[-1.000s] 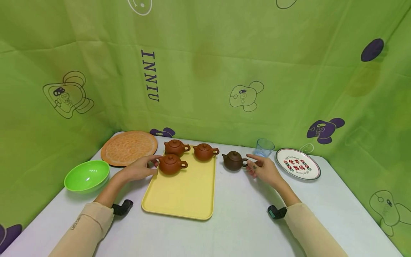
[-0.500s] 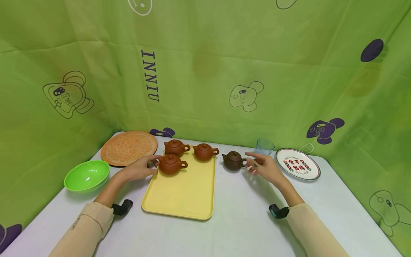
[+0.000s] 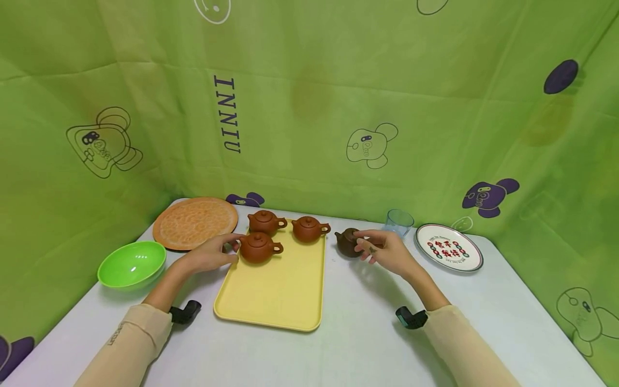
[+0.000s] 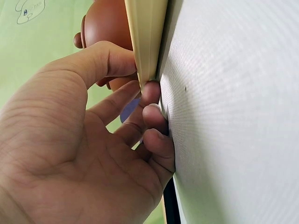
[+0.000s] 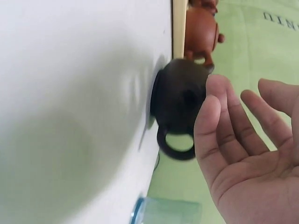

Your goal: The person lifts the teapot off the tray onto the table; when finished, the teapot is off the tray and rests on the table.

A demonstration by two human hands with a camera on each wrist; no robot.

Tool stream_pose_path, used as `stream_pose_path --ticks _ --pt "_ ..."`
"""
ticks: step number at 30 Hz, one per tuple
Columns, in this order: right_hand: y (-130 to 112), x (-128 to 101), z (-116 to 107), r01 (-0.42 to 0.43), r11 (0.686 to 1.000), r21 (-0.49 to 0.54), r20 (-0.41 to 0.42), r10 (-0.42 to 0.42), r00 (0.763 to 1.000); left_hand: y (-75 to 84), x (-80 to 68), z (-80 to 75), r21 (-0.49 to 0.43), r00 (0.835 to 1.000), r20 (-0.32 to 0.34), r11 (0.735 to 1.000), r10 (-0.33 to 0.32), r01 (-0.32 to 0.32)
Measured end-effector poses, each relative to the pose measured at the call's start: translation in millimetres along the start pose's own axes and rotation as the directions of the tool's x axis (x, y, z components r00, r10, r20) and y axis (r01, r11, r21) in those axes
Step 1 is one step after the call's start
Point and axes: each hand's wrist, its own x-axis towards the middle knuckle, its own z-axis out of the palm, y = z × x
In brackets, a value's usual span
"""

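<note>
Now the right hand (image 3: 384, 251) has moved left since half a second ago and hovers over the dark teapot (image 3: 347, 242), fingers spread and loose, gripping nothing; it looks about to take hold; that teapot stands on the tabletop (image 3: 367, 328) just right of the yellow tray (image 3: 275, 301); the left hand (image 3: 209, 255) has stayed put, pinching the tray's left rim beside the nearest red teapot (image 3: 258, 246); two more red teapots (image 3: 309, 228) sit along the far edge; the tray's near half lies bare; a blue glass (image 3: 398, 221) stands just beyond the right hand.
</note>
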Motion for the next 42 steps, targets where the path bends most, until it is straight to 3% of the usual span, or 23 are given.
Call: stream_pose_path --ticks 23,29,42 --pt "-35.2 31.2 66.5 0.038 0.999 0.027 0.084 -0.041 0.996 0.6 -0.7 -1.1 -0.002 1.000 -0.002 1.000 -0.014 0.014" --pt "-45.6 36.9 79.8 0.010 0.999 0.039 0.103 -0.014 0.995 0.7 0.0 -1.7 -0.002 1.000 -0.002 1.000 0.001 -0.001" --pt "-57.6 50.7 101.1 0.063 0.995 0.079 0.128 -0.073 0.989 -0.1 0.5 -1.3 0.007 1.000 -0.007 1.000 0.004 -0.004"
